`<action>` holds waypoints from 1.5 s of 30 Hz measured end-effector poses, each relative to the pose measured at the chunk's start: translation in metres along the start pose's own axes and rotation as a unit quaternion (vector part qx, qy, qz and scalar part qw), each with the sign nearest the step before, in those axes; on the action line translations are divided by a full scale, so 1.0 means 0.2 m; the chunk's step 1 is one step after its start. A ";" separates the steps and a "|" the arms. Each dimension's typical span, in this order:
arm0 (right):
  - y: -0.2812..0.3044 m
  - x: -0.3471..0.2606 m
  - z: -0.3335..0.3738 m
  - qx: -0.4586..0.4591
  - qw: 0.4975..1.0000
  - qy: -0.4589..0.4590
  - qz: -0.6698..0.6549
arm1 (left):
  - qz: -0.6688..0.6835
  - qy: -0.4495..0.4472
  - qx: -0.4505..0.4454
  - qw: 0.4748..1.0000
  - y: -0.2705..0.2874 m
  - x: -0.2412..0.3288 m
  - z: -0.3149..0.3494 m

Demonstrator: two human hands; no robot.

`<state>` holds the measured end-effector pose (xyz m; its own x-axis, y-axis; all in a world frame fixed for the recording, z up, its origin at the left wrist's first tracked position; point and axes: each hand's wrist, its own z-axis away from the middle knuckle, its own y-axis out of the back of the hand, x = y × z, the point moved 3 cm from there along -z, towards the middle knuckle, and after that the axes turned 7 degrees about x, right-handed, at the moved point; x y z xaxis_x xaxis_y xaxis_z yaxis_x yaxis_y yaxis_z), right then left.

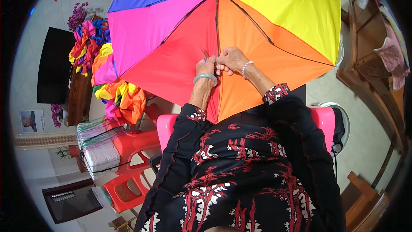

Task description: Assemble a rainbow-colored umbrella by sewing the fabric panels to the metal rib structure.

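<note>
A rainbow-coloured umbrella [180,56] is spread open in front of me, its inner side with the black ribs facing me. My left hand [206,68], with a ring and a pale bangle, is closed at the seam between the red and orange panels. Small reddish points stick up above its fingers; whether they are fingertips or a tool I cannot make out. My right hand [232,60], wearing a beaded bracelet, pinches at the same seam, beside the black rib [218,25]. Both hands' fingertips meet there, and any small thing between them is hidden.
Heaps of multicoloured umbrella cloth [124,99] lie at the left, near a dark television [55,65]. Below them are wrapped bundles [99,148] and red plastic stools [124,191]. Wooden furniture [373,73] with cloths and a white bucket [346,124] stand at the right.
</note>
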<state>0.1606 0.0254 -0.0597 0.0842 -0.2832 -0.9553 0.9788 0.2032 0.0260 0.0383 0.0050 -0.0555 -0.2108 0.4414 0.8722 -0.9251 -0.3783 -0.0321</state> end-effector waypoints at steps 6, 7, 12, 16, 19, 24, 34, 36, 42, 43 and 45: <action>0.00 -0.03 0.01 -0.039 0.998 -0.021 -0.043 | 0.009 -0.007 -0.009 1.000 0.01 -0.01 0.00; 0.00 -0.02 0.00 -0.045 0.998 -0.021 -0.040 | -0.001 -0.005 -0.008 1.000 0.02 0.00 -0.01; 0.03 0.00 -0.03 0.024 0.996 0.068 0.056 | -0.019 -0.010 -0.007 1.000 -0.02 -0.01 0.01; 0.05 0.00 -0.06 0.082 0.926 0.272 0.248 | -0.042 -0.031 0.009 0.999 -0.03 -0.02 0.03; 0.11 -0.02 -0.05 0.129 0.796 0.452 0.381 | -0.052 -0.051 0.026 0.997 -0.04 -0.02 0.02; 0.22 -0.31 0.08 0.110 0.970 0.203 0.082 | -0.070 -0.073 0.057 0.993 0.00 -0.04 0.01; 0.10 -0.02 -0.05 0.097 0.955 0.229 0.161 | -0.079 -0.080 0.038 0.993 -0.03 -0.04 0.02; 0.06 -0.01 -0.07 0.111 0.887 0.338 0.294 | -0.061 -0.071 0.035 0.995 -0.03 -0.04 0.03; 0.05 -0.01 -0.07 0.099 0.853 0.319 0.401 | -0.041 -0.064 0.037 0.996 -0.03 -0.03 0.04; 0.05 -0.02 -0.06 0.107 0.848 0.326 0.405 | -0.052 -0.071 0.039 0.995 -0.03 -0.03 0.04; 0.04 -0.03 -0.03 0.123 0.836 0.339 0.413 | -0.073 -0.085 0.043 0.993 -0.03 -0.02 0.05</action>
<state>0.1670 0.0339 -0.0562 0.7060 0.4726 -0.5275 0.6557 -0.1547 0.7390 0.0480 -0.0018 -0.0539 -0.0125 0.3551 0.9347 -0.9102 -0.3911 0.1365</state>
